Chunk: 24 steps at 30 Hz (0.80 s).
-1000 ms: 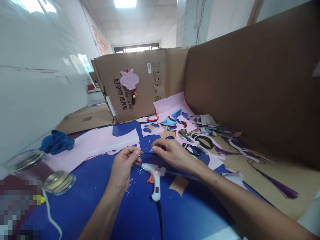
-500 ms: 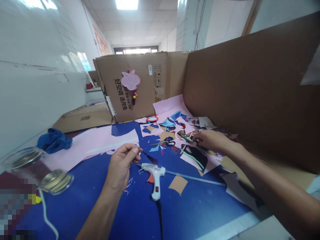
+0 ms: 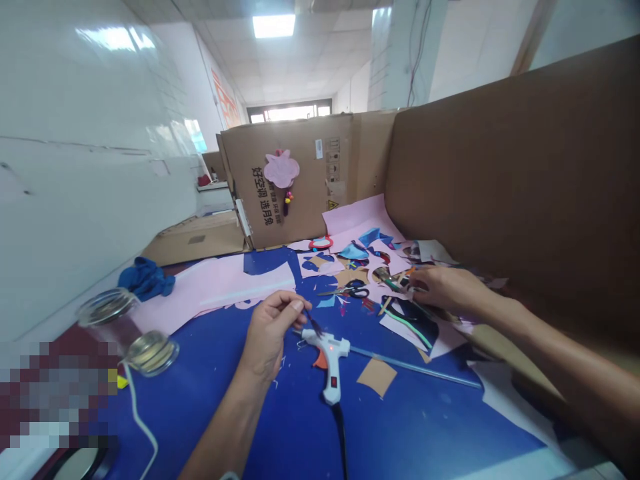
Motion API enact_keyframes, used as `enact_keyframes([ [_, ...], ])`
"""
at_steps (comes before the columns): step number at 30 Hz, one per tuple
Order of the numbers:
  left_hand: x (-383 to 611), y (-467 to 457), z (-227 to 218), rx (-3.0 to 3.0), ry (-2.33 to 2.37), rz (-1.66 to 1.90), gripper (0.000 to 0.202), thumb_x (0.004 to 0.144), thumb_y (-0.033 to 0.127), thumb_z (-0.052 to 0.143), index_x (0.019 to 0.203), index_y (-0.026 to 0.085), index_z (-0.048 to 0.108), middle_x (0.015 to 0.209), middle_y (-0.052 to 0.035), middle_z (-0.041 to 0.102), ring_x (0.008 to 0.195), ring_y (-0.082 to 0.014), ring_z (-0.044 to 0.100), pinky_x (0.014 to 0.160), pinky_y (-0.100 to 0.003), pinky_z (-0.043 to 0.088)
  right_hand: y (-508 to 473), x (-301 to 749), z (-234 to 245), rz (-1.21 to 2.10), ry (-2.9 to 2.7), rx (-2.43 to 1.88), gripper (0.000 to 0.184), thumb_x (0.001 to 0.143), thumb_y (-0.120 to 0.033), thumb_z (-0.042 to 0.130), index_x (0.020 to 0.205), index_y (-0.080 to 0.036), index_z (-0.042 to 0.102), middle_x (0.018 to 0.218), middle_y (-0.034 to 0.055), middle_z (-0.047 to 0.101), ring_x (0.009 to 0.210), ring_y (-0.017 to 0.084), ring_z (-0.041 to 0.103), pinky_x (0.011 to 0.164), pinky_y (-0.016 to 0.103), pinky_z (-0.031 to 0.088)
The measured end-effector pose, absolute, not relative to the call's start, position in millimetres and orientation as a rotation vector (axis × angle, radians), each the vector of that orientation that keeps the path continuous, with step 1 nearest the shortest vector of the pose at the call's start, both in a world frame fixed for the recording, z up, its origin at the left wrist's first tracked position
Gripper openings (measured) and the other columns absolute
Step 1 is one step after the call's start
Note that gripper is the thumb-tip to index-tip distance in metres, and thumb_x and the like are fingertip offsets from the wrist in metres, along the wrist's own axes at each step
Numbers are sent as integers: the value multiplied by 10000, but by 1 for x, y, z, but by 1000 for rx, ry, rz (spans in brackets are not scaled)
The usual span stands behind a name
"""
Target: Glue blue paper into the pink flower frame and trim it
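My left hand (image 3: 273,330) is closed in a pinch on a thin dark strand (image 3: 313,325) that hangs just above the nozzle of a white glue gun (image 3: 330,360) lying on the blue sheet (image 3: 280,420). My right hand (image 3: 445,288) reaches to the right into a pile of cut scraps (image 3: 405,313), fingers curled over dark and green pieces; what it grips is hidden. Small scissors (image 3: 347,292) lie between the hands.
Cardboard walls (image 3: 500,173) enclose the back and right, with a pink felt flower (image 3: 281,168) pinned to the rear box. Pink sheets (image 3: 215,287), a blue cloth (image 3: 146,278) and a glass jar (image 3: 125,327) sit at the left. A tan square (image 3: 377,377) lies near the glue gun.
My right hand let go of the strand near my left hand and moved right into the scrap pile. The view shifted slightly left. My left hand kept its pinch.
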<state>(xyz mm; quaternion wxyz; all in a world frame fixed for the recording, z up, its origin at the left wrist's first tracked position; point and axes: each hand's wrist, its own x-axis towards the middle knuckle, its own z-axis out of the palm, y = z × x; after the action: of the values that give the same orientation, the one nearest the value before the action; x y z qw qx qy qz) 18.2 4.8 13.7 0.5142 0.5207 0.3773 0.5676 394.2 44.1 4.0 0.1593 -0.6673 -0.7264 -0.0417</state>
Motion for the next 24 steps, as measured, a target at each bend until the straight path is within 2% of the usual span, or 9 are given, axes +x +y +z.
enact_keyframes([
  [2,18,4,13,1267,897,1368,131,786,303,795,803,178,760,878,-63,775,715,-137,623,688,-241,493,40,394,11,-139,-2075,-1980,77,833,-271,700,779,-224,729,841,102,761,733,240,674,590,310,311],
  [4,18,3,13,1280,877,1370,110,802,289,783,816,181,766,901,-69,783,788,-153,648,756,-251,505,36,385,21,-161,-2051,-2028,111,874,-324,656,888,-236,723,910,95,770,775,271,681,590,320,336],
  [6,19,2,13,1270,854,1355,101,813,286,779,819,186,761,933,-76,790,844,-167,667,801,-265,512,30,363,33,-144,-2049,-1976,169,919,-386,619,953,-249,714,937,79,772,762,254,677,597,322,366],
  [10,22,-1,13,1231,820,1288,126,802,296,807,808,190,740,1153,-95,763,901,-190,691,795,-301,549,13,288,52,101,-2107,-1450,98,906,-279,633,961,-236,702,816,38,751,682,189,644,626,296,421],
  [13,23,-2,13,1226,793,1262,139,773,293,839,790,186,752,1281,-92,711,889,-177,686,781,-301,559,4,237,55,138,-2230,-1181,88,908,-206,634,967,-238,690,871,30,754,735,192,651,668,294,421],
  [17,23,0,8,1290,746,1237,119,764,281,855,765,187,782,1122,-66,722,814,-142,648,767,-268,535,0,209,40,7,-2266,-1122,104,913,-198,674,1013,-225,684,948,62,756,839,235,676,708,310,411],
  [22,24,2,1,1401,791,1207,110,776,289,856,771,192,804,1013,-69,733,955,-195,670,850,-283,529,-2,213,24,47,-2280,-1112,164,903,-146,660,1046,-226,675,939,54,744,802,220,670,684,305,406],
  [24,25,3,0,1379,812,1210,133,760,306,871,776,189,811,979,-68,737,904,-187,670,831,-288,536,-2,214,22,133,-2231,-1089,189,907,-152,658,1077,-233,677,959,49,746,814,216,671,702,309,428],
])
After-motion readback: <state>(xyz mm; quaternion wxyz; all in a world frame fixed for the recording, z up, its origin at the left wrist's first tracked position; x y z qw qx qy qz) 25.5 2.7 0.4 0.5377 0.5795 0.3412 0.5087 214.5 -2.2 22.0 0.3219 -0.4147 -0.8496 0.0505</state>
